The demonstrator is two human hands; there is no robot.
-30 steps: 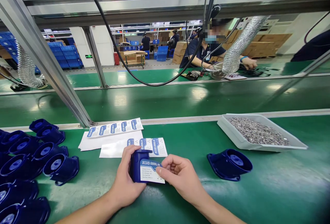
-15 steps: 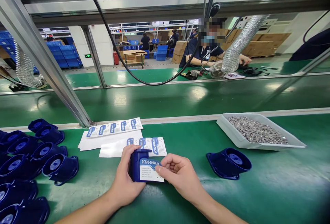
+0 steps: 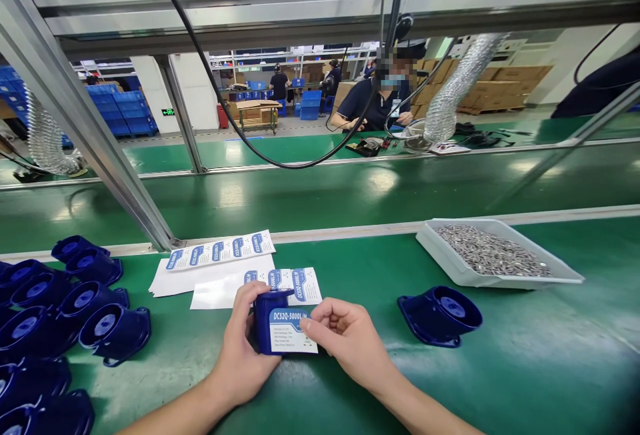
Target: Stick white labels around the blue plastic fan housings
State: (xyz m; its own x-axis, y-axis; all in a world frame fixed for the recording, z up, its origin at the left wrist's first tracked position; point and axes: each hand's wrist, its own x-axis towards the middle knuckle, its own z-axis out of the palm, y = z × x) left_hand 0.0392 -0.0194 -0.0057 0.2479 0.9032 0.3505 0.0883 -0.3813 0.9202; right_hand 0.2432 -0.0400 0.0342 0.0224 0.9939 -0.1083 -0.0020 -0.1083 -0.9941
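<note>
Blue housing point(image 3: 263, 328), white tray point(image 3: 520, 282) of metal pieces point(image 3: 493, 251)

Lower centre, the left hand point(image 3: 247, 355) wraps the blue housing point(image 3: 263, 329), and I lose part of its left side! Now the right hand's fingertips point(image 3: 306, 325) cover the heading's end on the label point(image 3: 289, 340); its small print I can't read. Just above, fingers and housing block part of the label sheet point(image 3: 306, 285). Far left, the frame slices through several blue cups point(image 3: 47, 415).
</note>
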